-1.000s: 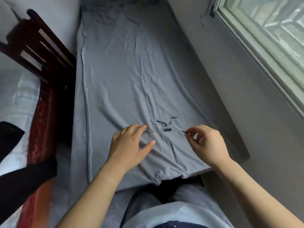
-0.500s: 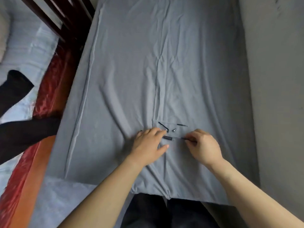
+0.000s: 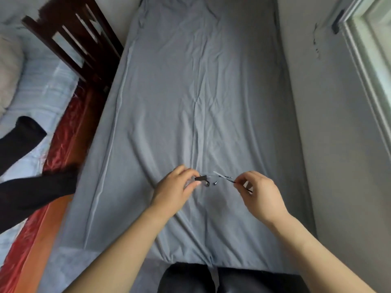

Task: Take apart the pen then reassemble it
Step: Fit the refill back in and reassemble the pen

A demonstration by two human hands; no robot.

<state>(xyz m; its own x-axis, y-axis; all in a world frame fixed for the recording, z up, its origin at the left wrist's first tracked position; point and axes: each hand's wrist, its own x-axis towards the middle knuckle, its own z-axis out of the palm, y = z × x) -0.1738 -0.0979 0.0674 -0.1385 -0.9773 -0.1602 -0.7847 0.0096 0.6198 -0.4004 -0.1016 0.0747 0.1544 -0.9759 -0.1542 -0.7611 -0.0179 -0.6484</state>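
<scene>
**Pen parts held over the sheet**

A wrinkled grey bedsheet covers the surface. The left hand pinches a short black pen piece between thumb and fingers. The right hand pinches a thin dark refill rod. Between them, a small dark conical tip lies on the sheet.

We were in a home bedroom, a narrow bed under a wrinkled grey sheet, a dark wooden slatted chair back beside it, striped bedding left, window frame right.
</scene>
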